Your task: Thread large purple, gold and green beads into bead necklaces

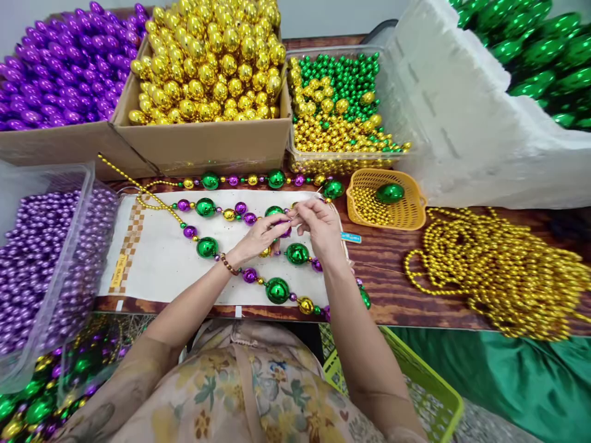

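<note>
Over the white cloth mat [152, 264], my left hand [261, 237] and my right hand [318, 224] meet with fingertips pinched together. What they pinch is too small to make out. Around and beneath them lie strands of shiny green, purple and gold beads, one with a large green bead [277, 290] below my left wrist. Another green bead [297, 253] sits between my forearms. Part of the strand passes behind my fingers and is hidden. A string of small gold beads [161, 203] joins the strands at the left.
Boxes of purple beads [69, 67] and gold beads [212, 67] stand at the back, beside a clear bin [323, 161] of small beads. An orange basket [410, 215] and a pile of gold bead strings [498, 264] lie right. A purple-bead bin [41, 258] stands left.
</note>
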The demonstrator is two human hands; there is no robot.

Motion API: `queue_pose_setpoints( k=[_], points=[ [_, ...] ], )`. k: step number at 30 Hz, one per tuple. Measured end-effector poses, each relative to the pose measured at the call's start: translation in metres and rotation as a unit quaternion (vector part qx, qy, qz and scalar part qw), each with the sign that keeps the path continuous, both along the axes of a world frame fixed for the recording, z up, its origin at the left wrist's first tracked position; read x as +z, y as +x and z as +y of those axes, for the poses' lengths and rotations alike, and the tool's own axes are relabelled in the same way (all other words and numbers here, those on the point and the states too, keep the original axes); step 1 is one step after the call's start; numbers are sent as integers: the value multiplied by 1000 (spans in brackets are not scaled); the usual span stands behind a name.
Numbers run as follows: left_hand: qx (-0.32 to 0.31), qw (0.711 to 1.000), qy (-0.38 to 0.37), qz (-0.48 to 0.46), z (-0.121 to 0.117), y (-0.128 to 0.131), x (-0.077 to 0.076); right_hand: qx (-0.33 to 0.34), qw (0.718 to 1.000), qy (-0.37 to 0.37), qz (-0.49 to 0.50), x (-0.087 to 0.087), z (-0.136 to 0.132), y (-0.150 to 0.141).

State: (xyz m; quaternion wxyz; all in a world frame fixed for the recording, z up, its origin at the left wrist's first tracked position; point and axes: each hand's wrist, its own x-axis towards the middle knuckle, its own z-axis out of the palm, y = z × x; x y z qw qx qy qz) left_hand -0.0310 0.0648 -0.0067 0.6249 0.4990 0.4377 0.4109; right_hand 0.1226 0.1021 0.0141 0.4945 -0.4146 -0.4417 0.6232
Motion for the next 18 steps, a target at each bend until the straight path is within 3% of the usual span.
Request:
queue_pose_setpoints(
  k=[4,10,14,18],
  points=[
    [-18,1000,2,14,-3,3,-2,-77,997,10,-26,3,3,6],
    [1,1000,-1,9,-3,4,-1,16,1000,12,9,0,4,14],
    [2,1000,0,-10,-3,5,-1,-23,999,-3,-28,-4,0,9],
    [8,1000,5,7,-5,6,0,-36,999,-8,8,-4,3,11]
  ],
)
